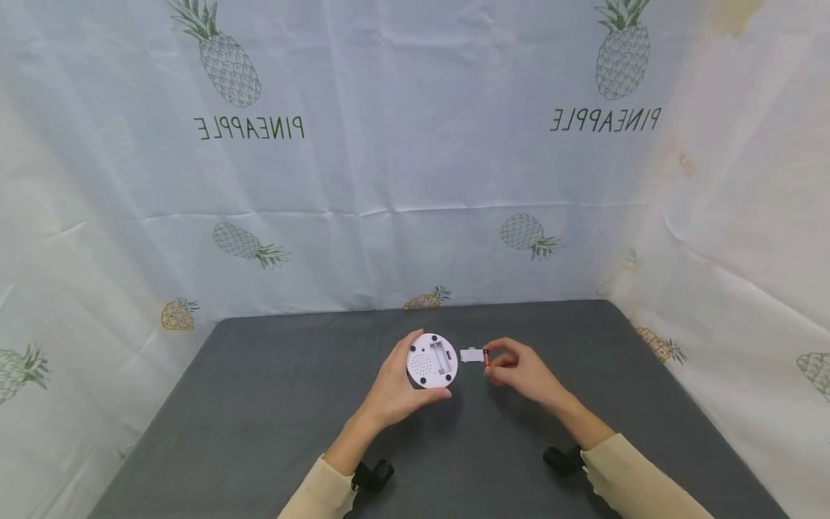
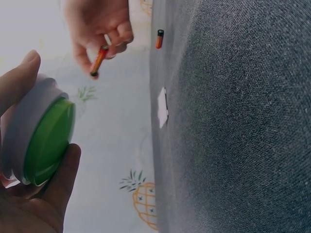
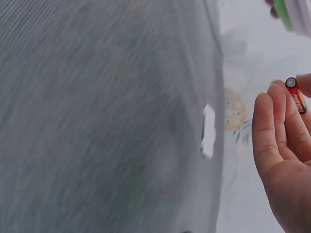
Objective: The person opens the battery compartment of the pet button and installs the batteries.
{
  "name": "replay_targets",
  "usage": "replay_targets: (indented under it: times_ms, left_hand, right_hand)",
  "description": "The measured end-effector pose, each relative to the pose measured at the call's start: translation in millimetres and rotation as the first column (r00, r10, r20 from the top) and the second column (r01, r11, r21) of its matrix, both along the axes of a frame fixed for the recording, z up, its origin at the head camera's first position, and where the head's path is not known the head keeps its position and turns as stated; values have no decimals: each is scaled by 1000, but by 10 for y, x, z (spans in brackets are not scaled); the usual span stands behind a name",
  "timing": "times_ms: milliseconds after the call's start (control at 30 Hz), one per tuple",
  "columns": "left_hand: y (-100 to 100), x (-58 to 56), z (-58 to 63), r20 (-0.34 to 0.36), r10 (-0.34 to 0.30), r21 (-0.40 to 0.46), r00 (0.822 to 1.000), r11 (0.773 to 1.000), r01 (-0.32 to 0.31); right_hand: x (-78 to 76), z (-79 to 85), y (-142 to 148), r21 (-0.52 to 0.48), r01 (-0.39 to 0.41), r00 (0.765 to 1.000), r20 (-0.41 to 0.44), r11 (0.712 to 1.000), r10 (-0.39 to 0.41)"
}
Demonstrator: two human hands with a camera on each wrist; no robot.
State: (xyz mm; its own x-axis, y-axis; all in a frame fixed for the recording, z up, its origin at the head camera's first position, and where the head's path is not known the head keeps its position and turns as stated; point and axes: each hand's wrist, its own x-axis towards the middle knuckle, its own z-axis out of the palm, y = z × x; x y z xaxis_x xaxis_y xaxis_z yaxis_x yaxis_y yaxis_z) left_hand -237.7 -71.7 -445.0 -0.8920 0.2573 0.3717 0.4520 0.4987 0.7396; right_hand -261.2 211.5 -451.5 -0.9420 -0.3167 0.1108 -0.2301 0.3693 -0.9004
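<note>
White cloth [image 1: 415,166] with printed pineapples hangs behind the dark grey desk [image 1: 272,418] and also along its left and right edges; the printed word PINEAPPLE appears mirrored. Above the far half of the desk, the left hand [image 1: 391,389] holds a round white device [image 1: 424,364], with the thumb and fingers curled around its rim. Its underside, with four dark feet and an open battery compartment [image 1: 441,357], is turned to the head camera, while the left wrist camera shows a green part [image 2: 51,141] on the other side. Nearer to the right edge of the desk, the right hand [image 1: 527,375] pinches a red and black battery [image 3: 296,95] between thumb and finger, apart from the device. Between the two hands, toward the far edge, a small white cover [image 1: 472,355] lies on the desk. Another battery [image 2: 160,39] lies near this cover. Both forearms wear beige sleeves [image 1: 642,479].
</note>
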Motion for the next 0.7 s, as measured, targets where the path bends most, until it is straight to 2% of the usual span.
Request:
replay_targets:
  times_ms: [167, 467, 700]
  left_hand:
    - [12, 8, 11, 14, -13, 11, 1000, 1000, 13]
    - [28, 12, 9, 25, -25, 0, 999, 1000, 25]
    - [17, 13, 17, 16, -35, 10, 999, 999, 35]
  right_hand:
    - [13, 87, -119, -62, 5, 1000, -6, 998, -5]
    - [64, 296, -293, -113, 31, 997, -63, 993, -38]
    - [61, 374, -417, -176, 21, 993, -109, 984, -40]
